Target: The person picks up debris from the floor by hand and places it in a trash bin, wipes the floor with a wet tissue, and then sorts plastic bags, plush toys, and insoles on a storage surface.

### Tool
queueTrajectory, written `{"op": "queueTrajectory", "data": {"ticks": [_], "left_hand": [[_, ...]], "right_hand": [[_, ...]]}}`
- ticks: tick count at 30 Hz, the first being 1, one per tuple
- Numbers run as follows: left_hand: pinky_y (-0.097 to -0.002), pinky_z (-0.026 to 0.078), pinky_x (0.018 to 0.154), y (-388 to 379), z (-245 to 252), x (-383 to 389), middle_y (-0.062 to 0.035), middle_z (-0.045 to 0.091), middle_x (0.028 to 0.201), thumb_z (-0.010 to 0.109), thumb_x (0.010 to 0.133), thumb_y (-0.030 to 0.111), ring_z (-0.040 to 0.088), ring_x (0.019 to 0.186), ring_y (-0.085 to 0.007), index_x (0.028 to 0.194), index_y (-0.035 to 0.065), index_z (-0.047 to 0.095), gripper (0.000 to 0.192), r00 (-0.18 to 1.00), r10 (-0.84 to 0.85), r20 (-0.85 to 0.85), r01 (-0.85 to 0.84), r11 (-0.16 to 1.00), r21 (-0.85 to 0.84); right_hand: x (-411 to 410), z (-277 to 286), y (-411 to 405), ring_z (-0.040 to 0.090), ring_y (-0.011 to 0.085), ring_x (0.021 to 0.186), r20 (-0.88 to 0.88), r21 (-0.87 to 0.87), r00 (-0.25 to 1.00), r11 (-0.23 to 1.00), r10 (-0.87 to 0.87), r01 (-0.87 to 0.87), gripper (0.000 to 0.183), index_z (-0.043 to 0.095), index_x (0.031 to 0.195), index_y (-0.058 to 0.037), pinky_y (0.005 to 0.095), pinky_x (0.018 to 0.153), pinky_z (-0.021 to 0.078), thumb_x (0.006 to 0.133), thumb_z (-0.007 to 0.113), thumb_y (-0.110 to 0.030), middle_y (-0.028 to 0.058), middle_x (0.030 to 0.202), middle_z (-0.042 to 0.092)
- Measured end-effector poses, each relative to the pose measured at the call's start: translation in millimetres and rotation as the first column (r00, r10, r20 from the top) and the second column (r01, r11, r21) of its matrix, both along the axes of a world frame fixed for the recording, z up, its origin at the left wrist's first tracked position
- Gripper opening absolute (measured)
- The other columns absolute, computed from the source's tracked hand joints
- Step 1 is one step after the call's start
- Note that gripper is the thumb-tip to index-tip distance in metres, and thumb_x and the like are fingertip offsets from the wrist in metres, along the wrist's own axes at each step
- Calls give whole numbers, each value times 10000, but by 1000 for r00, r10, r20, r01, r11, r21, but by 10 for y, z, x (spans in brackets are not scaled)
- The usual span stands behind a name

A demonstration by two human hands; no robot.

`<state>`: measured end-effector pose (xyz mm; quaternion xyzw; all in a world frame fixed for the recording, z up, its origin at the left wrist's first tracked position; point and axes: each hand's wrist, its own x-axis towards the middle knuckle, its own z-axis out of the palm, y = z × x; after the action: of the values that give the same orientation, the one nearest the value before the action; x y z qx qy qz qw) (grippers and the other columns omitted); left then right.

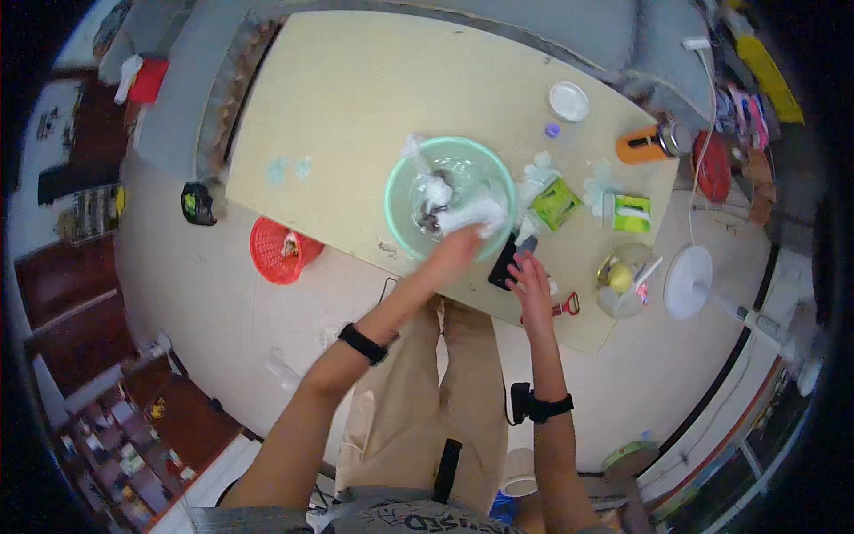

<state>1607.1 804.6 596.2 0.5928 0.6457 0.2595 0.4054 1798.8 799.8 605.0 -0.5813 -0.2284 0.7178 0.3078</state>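
A pale green plastic basin (393, 227) of water stands near the table's front edge. Wet white cloth (474, 212) lies in it, with darker bits beside it and one white end over the far left rim. My left hand (459, 250), blurred, reaches over the near rim and meets the cloth; whether its fingers grip it cannot be told. My right hand (532, 284) is raised to the right of the basin, fingers apart and holding nothing. Just left of it is a black phone (502, 268), and a red-handled peeler (569, 304) lies beyond the wrist.
On the table (373, 87) to the right are green packets (555, 204), wet white clumps (539, 170), an orange bottle (640, 145), a white lid (568, 101) and a clear bowl (608, 300) with a yellow item. A red basket (275, 257) stands beyond the left front edge.
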Motion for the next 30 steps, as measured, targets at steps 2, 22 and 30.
{"op": "queueTrajectory", "data": {"ticks": [2,22,30], "left_hand": [[-401,420,892,-193,61,338,-243,545,1095,446,846,102,531,1007,-379,1211,-31,438,388,969,8,248,17,995,-99],[-408,404,915,-4171,88,-1590,-184,542,1102,503,846,162,516,1039,-323,1184,16,480,370,866,457,204,-415,884,-217],[-341,478,789,-8308,1039,-3176,-148,613,966,493,828,74,592,904,-264,1035,10,568,230,424,904,-52,-894,408,-185]], "right_hand": [[-110,13,-42,468,170,1116,-170,-231,985,973,-15,-25,598,334,1323,-81,315,868,425,886,493,-455,114,1306,411],[-255,-27,-440,548,220,788,387,133,843,883,373,-451,315,542,1000,32,375,677,477,846,545,-243,95,882,563],[-1367,1063,-722,540,205,722,635,347,711,712,301,-611,387,518,1015,30,357,619,473,836,572,-309,83,822,558]]}}
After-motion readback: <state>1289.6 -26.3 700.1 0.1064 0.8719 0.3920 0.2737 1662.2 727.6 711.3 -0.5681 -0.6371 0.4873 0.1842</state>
